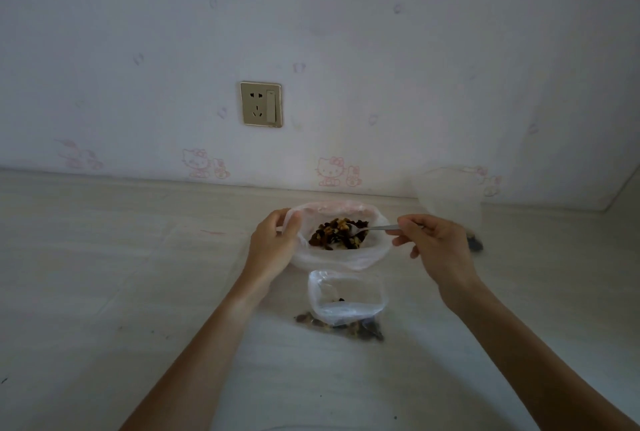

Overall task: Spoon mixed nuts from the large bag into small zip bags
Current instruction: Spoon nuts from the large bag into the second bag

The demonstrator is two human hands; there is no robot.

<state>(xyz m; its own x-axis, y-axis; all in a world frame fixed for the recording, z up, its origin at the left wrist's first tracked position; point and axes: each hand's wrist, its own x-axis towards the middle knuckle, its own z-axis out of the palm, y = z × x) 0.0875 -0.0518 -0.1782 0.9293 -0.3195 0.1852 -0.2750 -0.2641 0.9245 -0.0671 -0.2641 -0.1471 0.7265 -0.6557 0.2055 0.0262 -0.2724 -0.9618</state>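
Fingers (403, 222) pinch a metal spoon (375, 228) in brown mixed nuts (337, 234).

This looked like a home, likely a child's room or family space. The pale wall (346, 32) carried faded pink cartoon cat stickers (330, 170) just above the far edge of a whitewashed wood-grain counter (104, 274), and a gold socket plate with a switch (261, 104) sat above them.

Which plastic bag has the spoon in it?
The large bag at the back, full of nuts. The spoon dips into it. The small zip bag in front has none.
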